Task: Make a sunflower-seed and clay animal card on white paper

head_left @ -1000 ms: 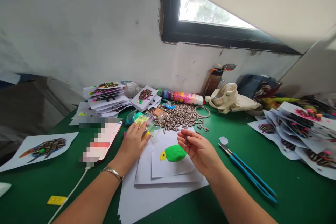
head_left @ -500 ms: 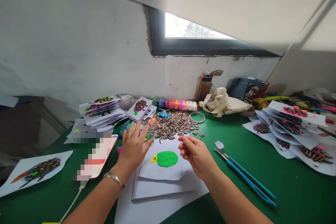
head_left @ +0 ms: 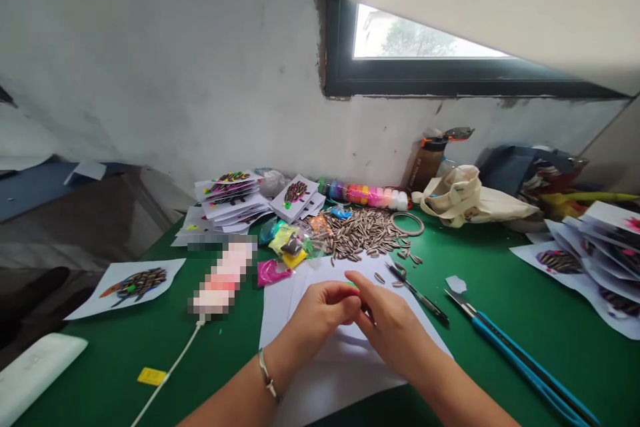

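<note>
My left hand (head_left: 320,317) and my right hand (head_left: 387,313) meet over the stack of white paper (head_left: 335,380), fingers closed and touching. A bit of green (head_left: 353,284) shows between the fingertips; what exactly they hold is mostly hidden. The hands cover the middle of the top sheet, so the green shape there is out of sight. Just beyond lies a heap of striped seeds (head_left: 363,233), with a few loose seeds on the paper. A black pen (head_left: 420,295) rests at the right edge of the paper.
Bags of coloured clay (head_left: 290,243) sit behind on the left, near a blurred phone (head_left: 225,277) on a cable. Blue-handled tweezers (head_left: 530,367) lie at right. Stacks of decorated cards (head_left: 233,210), a cloth bag (head_left: 465,197) and a brown bottle (head_left: 427,163) stand farther back.
My left hand has come back from the clay bags to join my right hand over the paper. The view has swung left, and the pen, formerly out of sight, now shows.
</note>
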The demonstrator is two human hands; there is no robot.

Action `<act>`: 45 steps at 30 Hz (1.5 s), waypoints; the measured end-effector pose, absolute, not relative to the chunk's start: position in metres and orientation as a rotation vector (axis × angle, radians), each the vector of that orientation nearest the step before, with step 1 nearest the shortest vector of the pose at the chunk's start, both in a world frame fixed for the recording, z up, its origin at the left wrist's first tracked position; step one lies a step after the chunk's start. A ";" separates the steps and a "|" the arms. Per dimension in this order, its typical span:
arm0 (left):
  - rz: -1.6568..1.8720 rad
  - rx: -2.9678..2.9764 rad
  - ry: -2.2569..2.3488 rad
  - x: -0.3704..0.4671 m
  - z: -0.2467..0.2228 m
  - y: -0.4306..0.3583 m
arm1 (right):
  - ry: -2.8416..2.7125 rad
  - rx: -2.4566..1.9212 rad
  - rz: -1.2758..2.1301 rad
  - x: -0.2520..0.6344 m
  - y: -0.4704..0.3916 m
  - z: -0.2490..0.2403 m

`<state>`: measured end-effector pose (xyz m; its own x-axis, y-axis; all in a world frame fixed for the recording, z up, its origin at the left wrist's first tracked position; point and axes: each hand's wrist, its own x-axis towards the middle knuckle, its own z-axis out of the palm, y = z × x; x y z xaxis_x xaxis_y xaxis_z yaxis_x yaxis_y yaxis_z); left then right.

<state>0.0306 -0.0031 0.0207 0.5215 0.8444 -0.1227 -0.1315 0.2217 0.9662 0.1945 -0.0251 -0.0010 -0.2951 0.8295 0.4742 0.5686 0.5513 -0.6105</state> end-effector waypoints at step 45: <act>0.965 0.765 0.938 0.010 0.021 0.021 | -2.526 -1.035 0.223 0.209 -0.022 0.001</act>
